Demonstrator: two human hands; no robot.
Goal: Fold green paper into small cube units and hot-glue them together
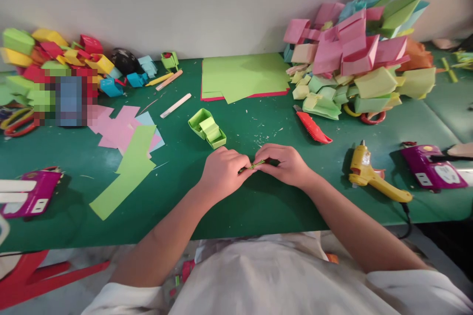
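Close together over the green table, my left hand (pixel 226 170) and my right hand (pixel 283 163) both pinch one small piece of green paper (pixel 257 164). Fingers hide most of that piece, so its shape is unclear. Just beyond my left hand rests a folded light-green paper box form (pixel 207 127). Cut green paper strips (pixel 129 172) lie to the left, partly over pink paper pieces (pixel 120 130). A stack of green sheets (pixel 247 75), with red showing underneath, lies against the wall.
A red utility knife (pixel 313 127) and a yellow glue gun (pixel 369 170) lie to the right. Piles of folded paper shapes stand at back right (pixel 351 44) and back left. Purple power strips (pixel 432 166) sit at both sides; paper scraps dot the table (pixel 236 211).
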